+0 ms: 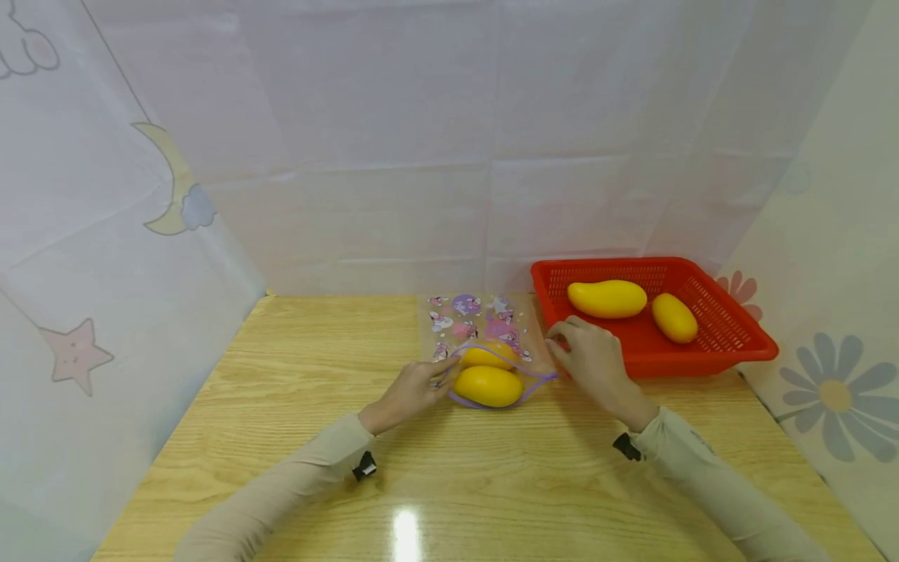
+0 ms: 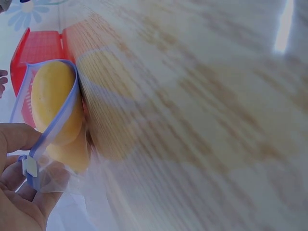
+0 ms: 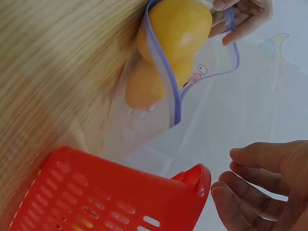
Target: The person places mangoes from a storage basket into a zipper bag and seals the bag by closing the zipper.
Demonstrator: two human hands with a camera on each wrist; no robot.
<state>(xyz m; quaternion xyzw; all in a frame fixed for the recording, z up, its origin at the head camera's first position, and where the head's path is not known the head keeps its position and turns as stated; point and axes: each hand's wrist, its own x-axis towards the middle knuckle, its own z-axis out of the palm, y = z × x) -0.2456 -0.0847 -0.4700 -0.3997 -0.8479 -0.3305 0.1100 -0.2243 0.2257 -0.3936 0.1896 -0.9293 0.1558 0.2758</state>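
Note:
A clear zip bag [image 1: 467,306] with purple edging and pink-and-purple cartoon prints lies on the table, its mouth spread toward me. Inside are two yellow mangoes, the nearer mango [image 1: 488,386] at the mouth and the other mango [image 1: 489,357] behind it. My left hand [image 1: 414,390] pinches the left side of the purple rim, and a white zip slider [image 2: 30,167] shows by its fingers in the left wrist view. Between the bag's right corner and the basket, my right hand [image 1: 590,355] is raised with loosely bent fingers, holding nothing.
A red plastic basket [image 1: 730,355] stands to the right with two more fruits in it, a long mango [image 1: 607,299] and a shorter mango [image 1: 674,318]. Its near left corner is close to my right hand. Printed cloth walls [image 1: 379,218] enclose the wooden table [image 1: 295,359].

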